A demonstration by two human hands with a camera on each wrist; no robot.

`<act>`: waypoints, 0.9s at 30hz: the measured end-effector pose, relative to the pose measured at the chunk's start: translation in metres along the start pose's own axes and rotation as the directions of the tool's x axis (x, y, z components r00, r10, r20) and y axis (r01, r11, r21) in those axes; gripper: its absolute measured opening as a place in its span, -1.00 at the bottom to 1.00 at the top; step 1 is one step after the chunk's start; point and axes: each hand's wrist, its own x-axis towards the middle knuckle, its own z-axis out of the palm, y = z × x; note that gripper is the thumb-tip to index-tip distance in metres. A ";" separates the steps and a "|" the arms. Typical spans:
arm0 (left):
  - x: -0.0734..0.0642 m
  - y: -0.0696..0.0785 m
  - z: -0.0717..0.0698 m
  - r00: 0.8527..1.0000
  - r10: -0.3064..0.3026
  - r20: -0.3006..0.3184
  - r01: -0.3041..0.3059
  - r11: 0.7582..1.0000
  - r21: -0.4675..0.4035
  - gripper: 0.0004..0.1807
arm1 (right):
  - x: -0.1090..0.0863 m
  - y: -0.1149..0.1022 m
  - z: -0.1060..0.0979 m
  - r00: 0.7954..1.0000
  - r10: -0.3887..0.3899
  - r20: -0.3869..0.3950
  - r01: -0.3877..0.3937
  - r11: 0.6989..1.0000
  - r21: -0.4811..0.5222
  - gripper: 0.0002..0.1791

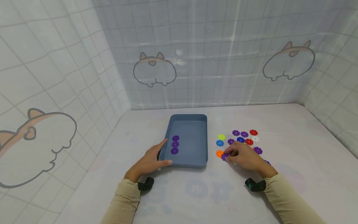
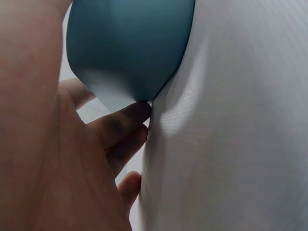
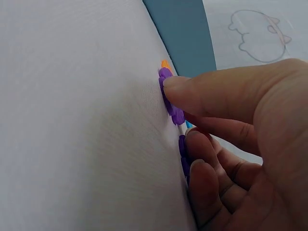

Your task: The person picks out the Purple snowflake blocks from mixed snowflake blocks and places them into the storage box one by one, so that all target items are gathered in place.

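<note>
A flat purple disc (image 1: 225,157), its edge notched into petal-like lobes, is to the right of the tray, near its front right corner. The right hand (image 1: 246,156) pinches it with the thumb laid on its face; in the right wrist view it is tilted up on edge, deep violet and smooth, like plastic. An orange disc (image 1: 219,153) of the same flower shape lies just beside it, on the side toward the tray.

The tray (image 1: 193,133) itself is blue-grey, smooth and rectangular, with rounded corners and low upright walls. Inside, near its left wall, three purple discs (image 1: 175,144) run in a line. The left hand (image 1: 149,161) is spread around the tray's front left corner, unclenched, the thumb at the front rim and the fingers against the outer side.

Farther right of the tray lie more thin, notched discs: a yellow-green one (image 1: 222,137), a light blue one (image 1: 220,143), a white one (image 1: 255,138), red ones (image 1: 253,132) and other purple ones (image 1: 236,133). Under the tray spreads a pale cloth (image 1: 190,199), finely woven in the wrist views. Behind the tray hangs a whitish, creased backdrop (image 1: 201,62) with grid lines and outlined animal drawings (image 1: 154,70).
</note>
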 end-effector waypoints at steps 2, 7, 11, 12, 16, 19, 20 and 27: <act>0.000 0.001 -0.001 1.000 -0.004 0.000 0.004 1.000 -0.002 0.09 | 0.000 0.000 0.000 1.000 0.001 0.003 -0.001 1.000 0.000 -0.76; 0.000 0.002 -0.002 1.000 -0.007 0.004 0.007 1.000 -0.006 0.09 | 0.001 -0.001 0.001 1.000 0.005 0.005 -0.005 0.999 0.031 -0.79; 0.000 0.002 -0.001 1.000 -0.003 0.006 0.003 1.000 -0.004 0.09 | 0.001 -0.002 0.002 1.000 -0.002 -0.008 0.003 0.998 0.058 -0.80; -0.001 0.002 -0.001 1.000 -0.004 0.006 0.004 1.000 -0.004 0.10 | 0.000 -0.002 0.002 1.000 -0.006 -0.013 0.007 0.998 0.060 -0.81; -0.001 0.004 -0.002 1.000 -0.010 0.008 0.010 1.000 -0.007 0.10 | 0.000 -0.001 0.002 0.999 -0.017 -0.031 0.019 0.998 0.061 -0.82; -0.001 0.003 -0.002 1.000 -0.008 0.008 0.008 1.000 -0.008 0.10 | -0.001 -0.001 0.001 0.999 -0.023 -0.035 0.025 0.997 0.067 -0.84; -0.001 0.003 -0.002 1.000 -0.007 0.008 0.007 1.000 -0.008 0.10 | -0.001 -0.001 0.001 0.999 -0.024 -0.036 0.027 0.997 0.070 -0.84; -0.002 0.002 -0.002 1.000 -0.002 0.012 0.003 1.000 -0.011 0.09 | -0.001 0.002 0.000 0.999 -0.026 -0.024 0.028 0.996 0.090 -0.88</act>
